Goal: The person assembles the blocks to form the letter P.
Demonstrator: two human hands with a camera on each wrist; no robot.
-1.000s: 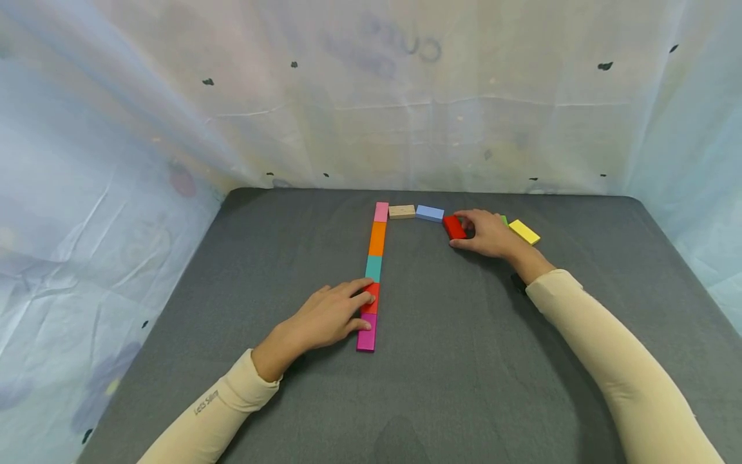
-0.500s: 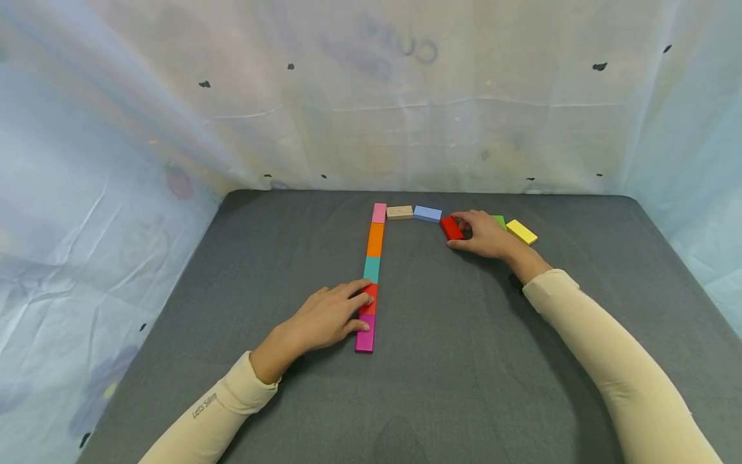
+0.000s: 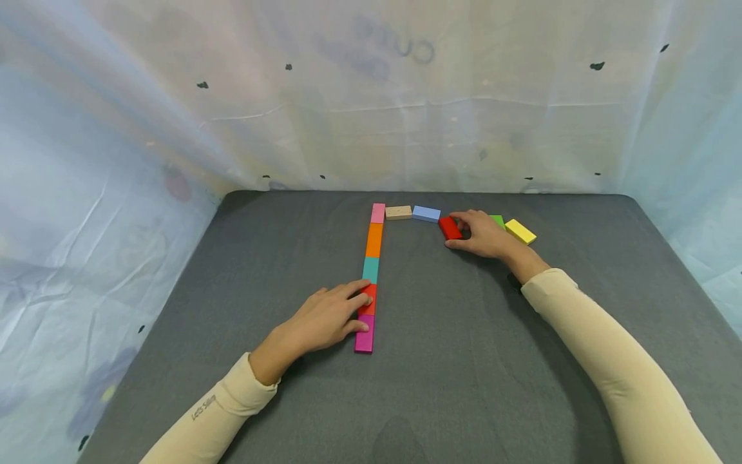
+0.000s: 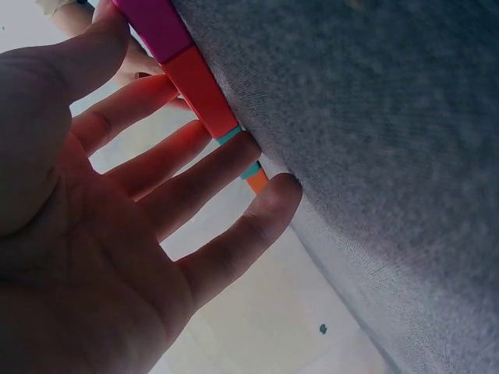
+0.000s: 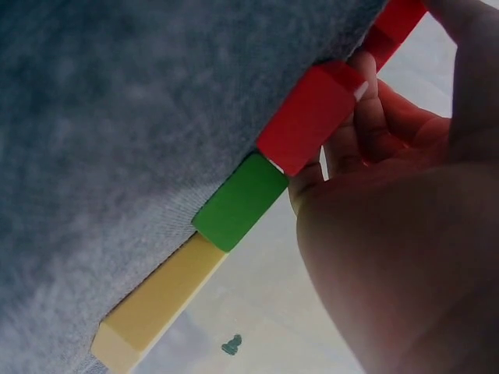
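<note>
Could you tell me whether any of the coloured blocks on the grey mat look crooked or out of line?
The column from the pink block to the magenta block lies straight. The far row is ragged: the red block under the right hand sits angled, apart from the light blue block, and the yellow block is also skewed.

Long cream sleeves (image 3: 603, 361), small grey lettering near the left cuff (image 3: 205, 407).

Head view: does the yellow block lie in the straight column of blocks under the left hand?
No, the yellow block lies apart at the far right, beyond the right hand.
</note>
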